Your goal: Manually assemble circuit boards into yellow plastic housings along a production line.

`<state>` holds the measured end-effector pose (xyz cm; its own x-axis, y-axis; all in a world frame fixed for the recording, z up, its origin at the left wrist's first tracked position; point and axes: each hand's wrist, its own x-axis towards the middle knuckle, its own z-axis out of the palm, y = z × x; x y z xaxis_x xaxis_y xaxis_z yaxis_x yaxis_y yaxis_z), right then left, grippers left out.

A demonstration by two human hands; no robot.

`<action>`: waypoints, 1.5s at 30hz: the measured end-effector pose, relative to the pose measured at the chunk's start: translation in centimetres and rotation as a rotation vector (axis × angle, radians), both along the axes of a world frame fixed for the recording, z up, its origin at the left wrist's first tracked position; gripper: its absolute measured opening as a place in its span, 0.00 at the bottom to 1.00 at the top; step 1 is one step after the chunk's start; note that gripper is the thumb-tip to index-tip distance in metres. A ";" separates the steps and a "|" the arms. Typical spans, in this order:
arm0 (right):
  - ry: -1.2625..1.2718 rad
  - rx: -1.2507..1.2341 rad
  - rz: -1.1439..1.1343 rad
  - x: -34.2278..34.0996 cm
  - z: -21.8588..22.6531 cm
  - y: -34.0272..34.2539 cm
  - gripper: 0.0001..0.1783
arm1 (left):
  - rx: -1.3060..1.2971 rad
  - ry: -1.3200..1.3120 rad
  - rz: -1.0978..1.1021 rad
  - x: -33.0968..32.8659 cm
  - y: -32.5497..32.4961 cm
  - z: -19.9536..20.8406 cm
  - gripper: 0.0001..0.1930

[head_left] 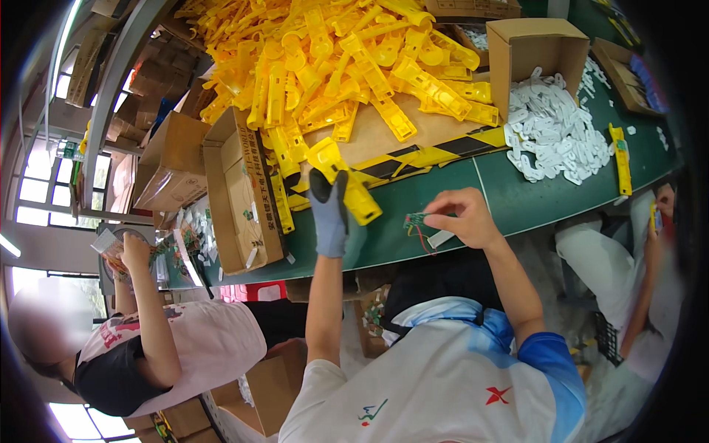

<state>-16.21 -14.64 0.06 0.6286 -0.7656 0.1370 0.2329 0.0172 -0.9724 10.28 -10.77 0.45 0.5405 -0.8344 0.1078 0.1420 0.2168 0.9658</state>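
- Here's the left hand (329,219) in its grey glove, thumb and fingers clamped across the middle of a yellow plastic housing (360,201), right at the front of the green worktable (509,198).
- Look at the lie of that housing: long axis on a slant, one end up and left toward the heap of yellow housings (347,70), the other down and right, poking out past the glove.
- Over to the bare right hand (470,219), thumb and forefinger pinched together on the edge of a small green circuit board (416,220), whose free end points left.
- Red and yellow wires (423,241) dangle below the board; a pale flat piece (441,238) shows just under those fingers, and whether it is held or hanging, I cannot tell.
- And the relation that matters, I judge: the board sits to the right of the housing's lower end and roughly level with it, green tabletop showing between, the two apart.
- So from the right fingers the housing lies left, its upper end farther away; the left hand is the nearer one, being on it already.
- Whether the housing touches the tabletop beneath, this angle won't settle.
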 end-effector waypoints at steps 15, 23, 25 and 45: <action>0.126 0.183 -0.055 2.4 -1.3 -4.1 0.12 | -0.010 0.573 -0.444 -7.9 0.9 -3.5 0.23; 0.243 0.037 -0.131 3.5 -0.7 -5.0 0.10 | 0.095 0.575 -0.469 -7.9 0.9 -2.6 0.23; 0.200 0.035 -0.144 3.5 -0.5 -4.9 0.10 | 0.102 0.565 -0.469 -7.9 0.8 -2.9 0.23; 0.100 0.109 -0.327 6.1 -3.3 -2.3 0.12 | 0.185 0.485 -0.201 -9.7 1.4 -2.9 0.13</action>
